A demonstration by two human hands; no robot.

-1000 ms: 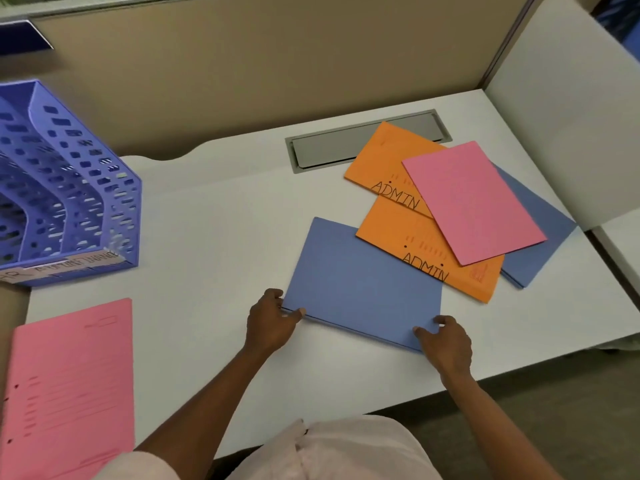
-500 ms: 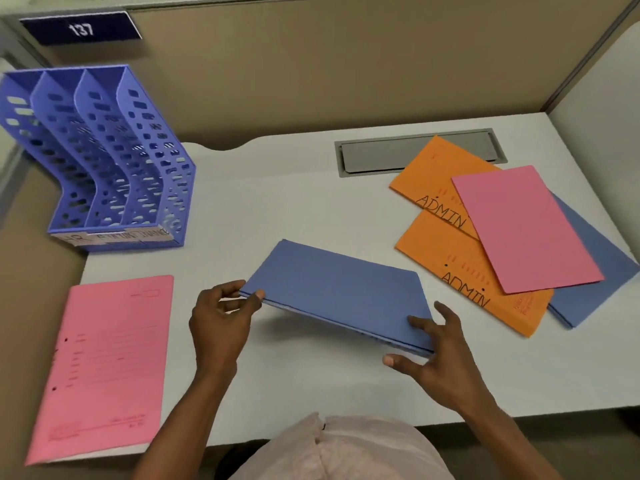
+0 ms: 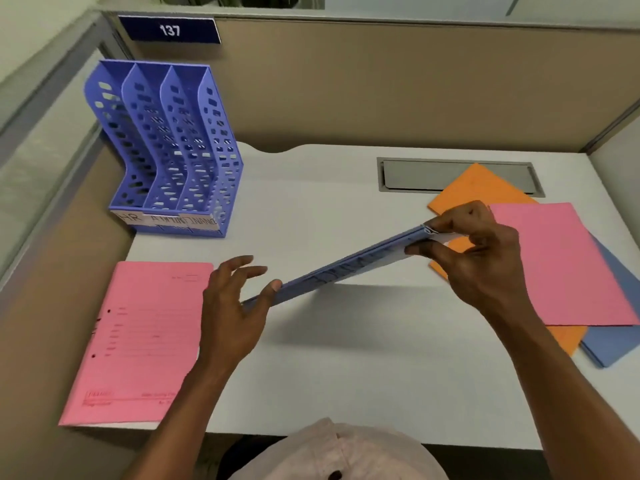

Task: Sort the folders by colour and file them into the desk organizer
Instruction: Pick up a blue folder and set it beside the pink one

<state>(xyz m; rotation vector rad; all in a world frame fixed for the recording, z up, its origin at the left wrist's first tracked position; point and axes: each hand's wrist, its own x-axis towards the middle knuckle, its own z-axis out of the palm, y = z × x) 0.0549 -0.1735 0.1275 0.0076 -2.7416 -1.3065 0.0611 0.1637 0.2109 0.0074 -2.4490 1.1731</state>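
A blue folder (image 3: 346, 268) hangs above the white desk (image 3: 346, 358), tilted almost edge-on towards me. My right hand (image 3: 474, 258) pinches its far right corner. My left hand (image 3: 232, 303) holds its near left corner with the thumb on top, the other fingers spread. A blue three-slot desk organizer (image 3: 166, 143) stands at the back left with paper labels along its front. One pink folder (image 3: 138, 341) lies flat at the front left. At the right a pink folder (image 3: 561, 268) lies on orange folders (image 3: 474, 185) and another blue folder (image 3: 613, 348).
A grey cable hatch (image 3: 457, 174) is set into the desk at the back right. Tan partition walls (image 3: 381, 91) close the back and left sides; a sign reading 137 (image 3: 169, 29) hangs on the back wall. The desk's front edge runs just above my lap.
Both hands have lifted the blue folder off the desk and tipped it up, from lying flat to nearly edge-on. The view has swung left, bringing the organizer fully in.
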